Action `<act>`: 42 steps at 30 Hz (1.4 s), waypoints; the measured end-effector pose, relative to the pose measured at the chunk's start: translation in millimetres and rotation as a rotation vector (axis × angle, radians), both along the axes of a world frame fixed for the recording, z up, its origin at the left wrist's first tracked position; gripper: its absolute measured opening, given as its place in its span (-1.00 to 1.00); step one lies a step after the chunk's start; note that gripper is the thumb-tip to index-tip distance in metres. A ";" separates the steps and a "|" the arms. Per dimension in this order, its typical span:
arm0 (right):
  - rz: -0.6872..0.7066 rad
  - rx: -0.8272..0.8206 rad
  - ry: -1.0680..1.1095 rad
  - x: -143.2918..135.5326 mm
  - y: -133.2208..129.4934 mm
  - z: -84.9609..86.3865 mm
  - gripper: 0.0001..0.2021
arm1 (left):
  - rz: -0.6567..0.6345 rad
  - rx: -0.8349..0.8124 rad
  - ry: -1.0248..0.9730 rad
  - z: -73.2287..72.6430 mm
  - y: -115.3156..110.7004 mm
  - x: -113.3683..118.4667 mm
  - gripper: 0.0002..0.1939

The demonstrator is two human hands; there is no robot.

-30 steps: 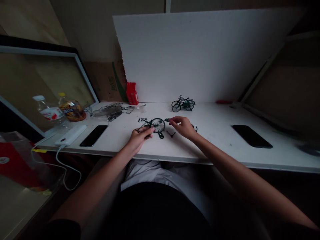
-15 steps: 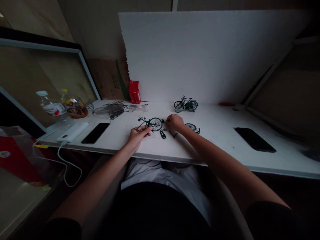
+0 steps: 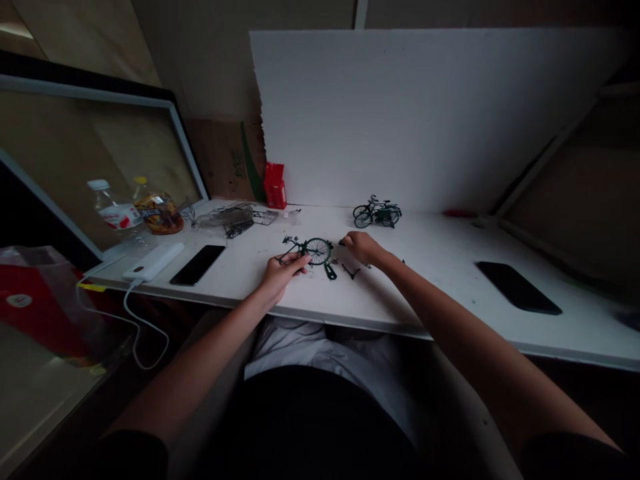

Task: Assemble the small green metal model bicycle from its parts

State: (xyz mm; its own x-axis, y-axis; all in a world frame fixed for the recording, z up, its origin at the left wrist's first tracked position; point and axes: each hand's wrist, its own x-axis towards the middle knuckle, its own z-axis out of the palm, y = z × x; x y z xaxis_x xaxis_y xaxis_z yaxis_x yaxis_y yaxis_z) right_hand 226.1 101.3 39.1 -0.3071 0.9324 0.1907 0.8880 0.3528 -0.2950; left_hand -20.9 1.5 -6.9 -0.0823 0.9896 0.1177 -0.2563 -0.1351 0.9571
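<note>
1. Clock directions are read from the seated person's side, centred on the dark green, thin-framed model bicycle [image 3: 319, 251] at the white desk [image 3: 430, 280].
2. The left hand [image 3: 280, 277] grips the model's frame from eight o'clock. It is the nearer hand, thumb close to the wheel.
3. The model's long axis runs roughly nine to three: handlebars toward nine, spoked wheel toward three, facing the right hand [image 3: 363, 247].
4. The right hand is at three o'clock, apart from both wheel and left hand. Its fingertips are pinched together, seemingly on a small dark piece [image 3: 342, 243], too small to identify.
5. On the desk, a flat, dark green, elongated part [image 3: 331, 271] lies at five o'clock, just beside the wheel; a thin, black V-shaped part [image 3: 352, 272] lies at four.
</note>
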 end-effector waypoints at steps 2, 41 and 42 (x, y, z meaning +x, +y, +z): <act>0.023 0.009 0.043 7.4 -8.3 1.1 -0.67 | 0.001 -0.009 -0.005 1.5 -0.9 0.5 -0.58; 0.156 -0.249 0.997 -4.9 -123.4 -12.6 -0.54 | -0.083 -0.152 -0.119 11.8 -5.8 6.1 -0.63; 0.170 -0.255 0.996 -4.9 -123.5 -11.9 -0.53 | -0.091 -0.167 -0.138 12.7 -6.1 6.4 -0.64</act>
State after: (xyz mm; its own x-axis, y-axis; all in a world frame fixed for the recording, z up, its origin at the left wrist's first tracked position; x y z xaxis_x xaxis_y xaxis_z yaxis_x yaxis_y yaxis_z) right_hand 221.2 -22.2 27.2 -0.2502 0.9396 0.2334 0.1459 0.2749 -0.9503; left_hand -14.5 -4.6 5.8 0.0042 0.9985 -0.0542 -0.3905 0.0515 0.9192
